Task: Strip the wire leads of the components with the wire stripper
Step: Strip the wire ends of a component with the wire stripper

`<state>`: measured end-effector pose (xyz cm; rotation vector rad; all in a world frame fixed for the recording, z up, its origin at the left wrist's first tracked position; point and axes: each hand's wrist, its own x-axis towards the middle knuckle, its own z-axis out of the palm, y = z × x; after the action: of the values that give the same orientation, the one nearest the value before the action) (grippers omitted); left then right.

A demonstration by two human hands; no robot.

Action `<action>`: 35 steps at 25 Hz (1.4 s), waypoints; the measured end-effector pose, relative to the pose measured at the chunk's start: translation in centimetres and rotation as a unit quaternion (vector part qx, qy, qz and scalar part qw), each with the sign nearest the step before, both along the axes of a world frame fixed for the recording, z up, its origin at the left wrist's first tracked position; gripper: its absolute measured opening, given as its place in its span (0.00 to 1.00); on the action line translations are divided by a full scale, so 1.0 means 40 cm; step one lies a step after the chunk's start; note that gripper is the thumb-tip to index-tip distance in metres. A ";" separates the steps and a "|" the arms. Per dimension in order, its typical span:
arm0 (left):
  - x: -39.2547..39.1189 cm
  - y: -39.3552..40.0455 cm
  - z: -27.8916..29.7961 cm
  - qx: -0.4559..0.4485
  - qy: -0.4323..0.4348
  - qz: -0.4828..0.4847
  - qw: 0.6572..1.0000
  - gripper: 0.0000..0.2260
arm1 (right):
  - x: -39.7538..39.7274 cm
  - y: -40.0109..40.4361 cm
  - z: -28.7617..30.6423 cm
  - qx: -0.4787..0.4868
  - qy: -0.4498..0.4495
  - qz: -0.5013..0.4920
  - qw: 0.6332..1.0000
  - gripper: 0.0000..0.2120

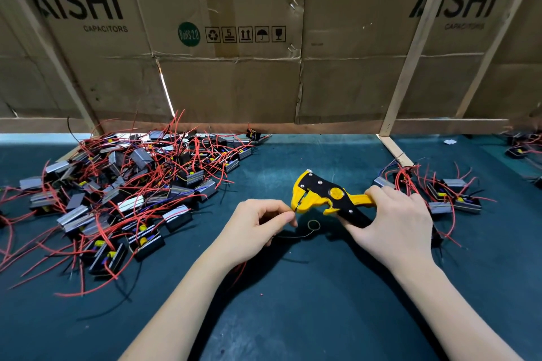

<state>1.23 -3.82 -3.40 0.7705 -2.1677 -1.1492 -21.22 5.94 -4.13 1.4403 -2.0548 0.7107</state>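
Note:
My right hand grips the handles of a yellow and black wire stripper, its jaws pointing left. My left hand pinches a thin black wire lead between thumb and forefinger, and the lead's tip sits in the stripper's jaws. The rest of that lead loops down onto the green mat below the tool. The component it belongs to is hidden under my left hand; some red wire shows beneath my wrist.
A big heap of black components with red leads covers the mat on the left. A smaller group of components lies behind my right hand. A cardboard wall with wooden slats closes off the back of the green mat.

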 end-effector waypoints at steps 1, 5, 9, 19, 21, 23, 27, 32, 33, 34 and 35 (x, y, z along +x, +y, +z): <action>-0.001 0.000 0.000 -0.002 -0.003 -0.002 1.000 0.10 | 0.002 0.001 0.002 0.011 -0.010 -0.006 1.000 0.24; -0.003 -0.002 -0.001 0.031 0.009 -0.019 0.999 0.10 | 0.001 -0.001 -0.001 -0.027 -0.013 -0.017 0.999 0.22; 0.009 -0.011 0.007 0.063 -0.007 -0.054 0.997 0.07 | -0.022 -0.003 -0.008 -0.040 -0.021 -0.060 0.997 0.30; 0.018 -0.026 0.002 0.058 0.028 -0.023 0.998 0.05 | -0.024 -0.004 -0.024 -0.015 -0.017 -0.034 0.999 0.27; 0.013 -0.026 -0.003 0.058 0.034 -0.012 0.998 0.05 | -0.014 -0.005 -0.021 -0.010 -0.007 -0.021 1.000 0.26; 0.008 -0.023 -0.006 0.058 0.031 -0.005 0.998 0.05 | -0.008 -0.005 -0.017 -0.004 0.001 -0.014 1.000 0.26; 0.004 -0.019 -0.005 0.060 0.042 0.016 0.997 0.04 | 0.002 0.000 -0.008 0.021 -0.005 -0.003 1.000 0.26; 0.001 -0.014 -0.005 0.063 0.036 0.021 0.997 0.04 | 0.007 0.006 0.001 0.053 -0.021 0.000 0.998 0.23; 0.001 -0.013 -0.004 0.065 0.034 0.020 0.997 0.04 | 0.008 0.007 0.003 0.062 -0.019 -0.007 0.998 0.22; 0.002 -0.012 -0.004 0.067 0.032 0.019 0.997 0.04 | 0.010 0.008 0.005 0.071 -0.017 -0.018 0.997 0.22; 0.002 -0.011 -0.002 0.069 0.032 0.018 0.997 0.04 | 0.014 0.008 0.006 0.073 -0.018 -0.028 0.997 0.21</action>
<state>1.33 -4.24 -3.50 0.8167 -2.0315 -1.2986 -20.67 6.26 -3.87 1.4517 -2.2062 0.5776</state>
